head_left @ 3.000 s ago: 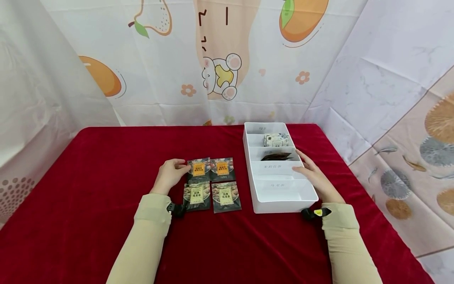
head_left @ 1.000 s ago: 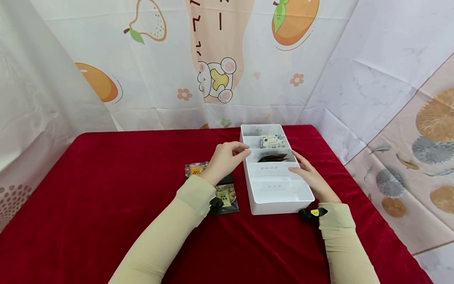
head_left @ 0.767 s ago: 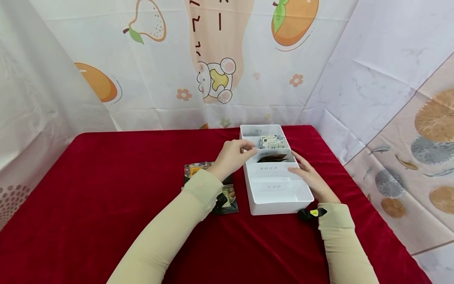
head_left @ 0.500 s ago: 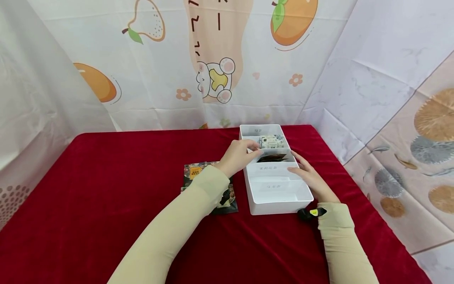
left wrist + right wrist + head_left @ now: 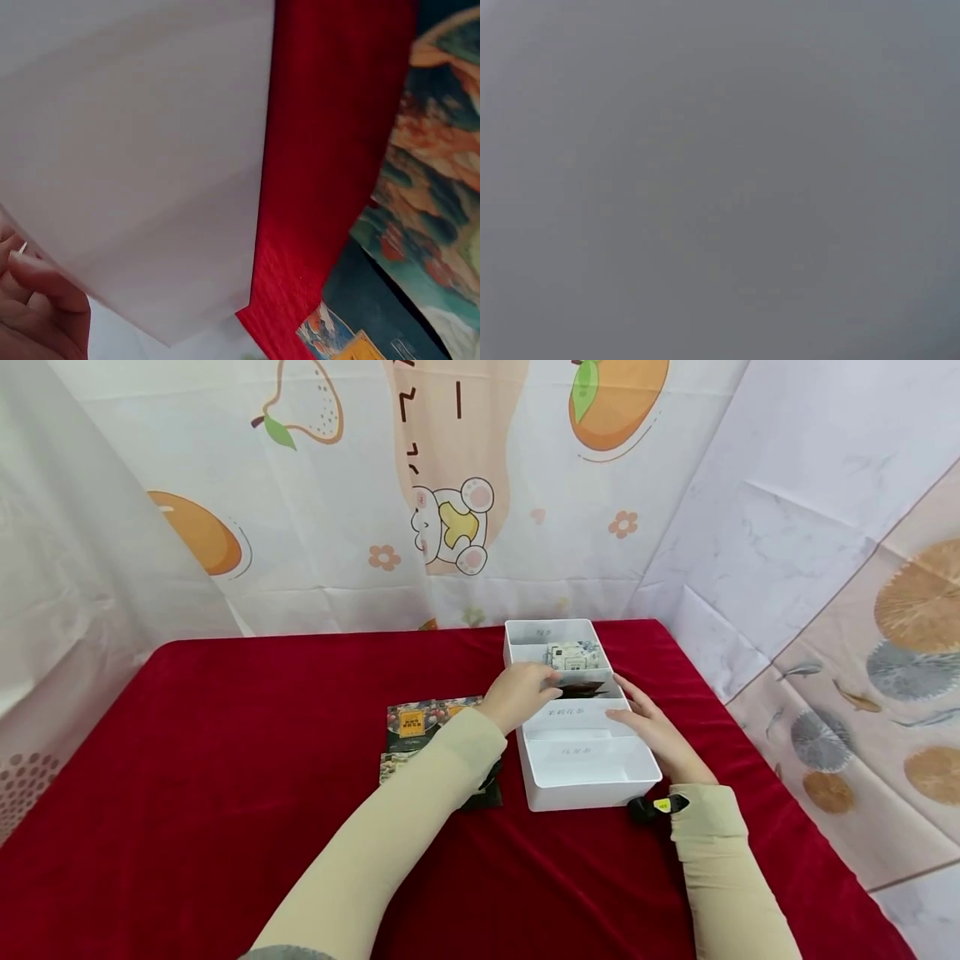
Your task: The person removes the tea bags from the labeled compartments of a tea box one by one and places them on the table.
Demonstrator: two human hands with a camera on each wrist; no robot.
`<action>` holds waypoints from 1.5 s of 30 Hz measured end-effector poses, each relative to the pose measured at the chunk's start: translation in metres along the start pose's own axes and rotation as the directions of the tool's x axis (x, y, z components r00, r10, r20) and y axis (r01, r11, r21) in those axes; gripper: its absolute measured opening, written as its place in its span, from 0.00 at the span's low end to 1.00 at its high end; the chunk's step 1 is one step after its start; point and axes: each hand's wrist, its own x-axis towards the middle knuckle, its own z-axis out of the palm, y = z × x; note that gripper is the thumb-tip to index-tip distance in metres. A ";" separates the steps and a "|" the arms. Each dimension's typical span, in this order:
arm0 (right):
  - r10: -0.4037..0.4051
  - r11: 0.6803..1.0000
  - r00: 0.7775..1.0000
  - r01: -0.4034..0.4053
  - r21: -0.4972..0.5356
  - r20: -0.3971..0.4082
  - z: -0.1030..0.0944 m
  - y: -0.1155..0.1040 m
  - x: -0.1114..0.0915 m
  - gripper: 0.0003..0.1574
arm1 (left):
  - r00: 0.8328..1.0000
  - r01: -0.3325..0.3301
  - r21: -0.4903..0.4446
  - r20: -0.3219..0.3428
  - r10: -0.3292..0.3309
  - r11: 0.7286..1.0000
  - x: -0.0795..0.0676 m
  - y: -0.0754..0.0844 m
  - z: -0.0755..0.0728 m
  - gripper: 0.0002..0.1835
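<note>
A white divided box [image 5: 588,795] with handwritten labels stands on the red cloth. My left hand [image 5: 519,693] reaches over its left wall, thumb and fingertips close together beside the dark packets [image 5: 582,690] in one middle compartment. Whether those fingers pinch anything is hidden. In the left wrist view, the curled thumb and fingers [image 5: 49,296] show beyond the box's wall. My right hand [image 5: 663,737] holds the right wall, thumb over the rim and fingers outside. Left of the box lie orange-labelled tea packets [image 5: 411,724] and green-labelled tea packets [image 5: 396,763], partly under the left forearm.
Pale patterned packets [image 5: 573,656] sit in a compartment farther back. The red cloth [image 5: 247,735] covers the table; printed curtains [image 5: 337,543] hang behind and beside it. The right wrist view is only a grey blur.
My left hand has left the orange-labelled packet, moved right over the box's wall, and crept toward the dark packets. My right hand stays on the box. The view has shifted slightly.
</note>
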 end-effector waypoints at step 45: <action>-0.011 1.000 1.000 0.011 0.008 0.005 0.001 0.000 -0.001 0.47 | 0.991 0.123 -0.083 -0.046 -0.128 0.989 -0.005 0.000 0.003 0.07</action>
